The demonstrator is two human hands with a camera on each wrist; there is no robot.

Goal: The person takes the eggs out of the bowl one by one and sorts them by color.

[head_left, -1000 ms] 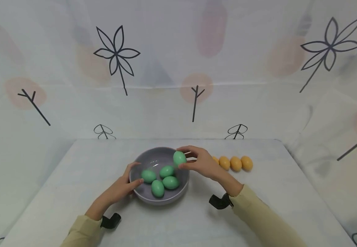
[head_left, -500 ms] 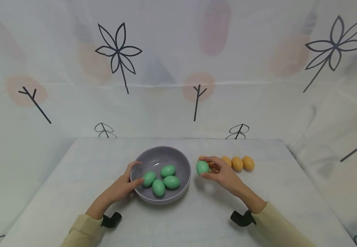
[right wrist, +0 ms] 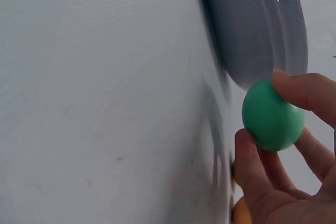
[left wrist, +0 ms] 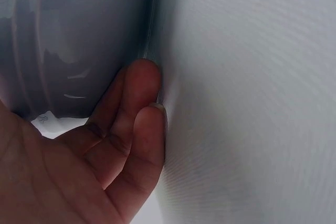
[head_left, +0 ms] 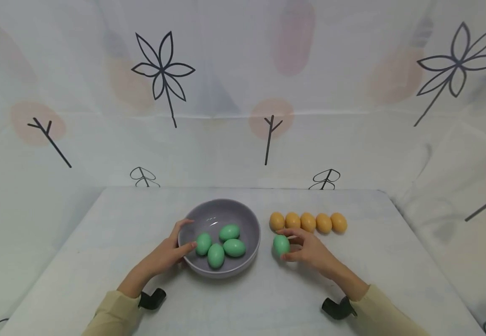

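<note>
A grey-purple bowl (head_left: 245, 219) sits on the white table with several green eggs (head_left: 234, 248) inside it. My left hand (head_left: 168, 253) holds the bowl's left side, thumb over the rim; in the left wrist view the fingers curl low against its outer wall (left wrist: 79, 35). To the right of the bowl, my right hand (head_left: 312, 252) pinches another green egg (head_left: 281, 245) between thumb and fingers. The right wrist view shows this egg (right wrist: 270, 116) close over the table, with the bowl's outer wall (right wrist: 252, 30) behind it.
A row of several orange eggs (head_left: 308, 222) lies just beyond my right hand. White cloth with flower drawings (head_left: 226, 140) rises behind the table (head_left: 100, 261). Black camera mounts (head_left: 152, 299) sit on both wrists.
The right hand has carried a green egg out from over the bowl, rightward and then toward me, in front of the orange row. The left hand stays on the bowl.
</note>
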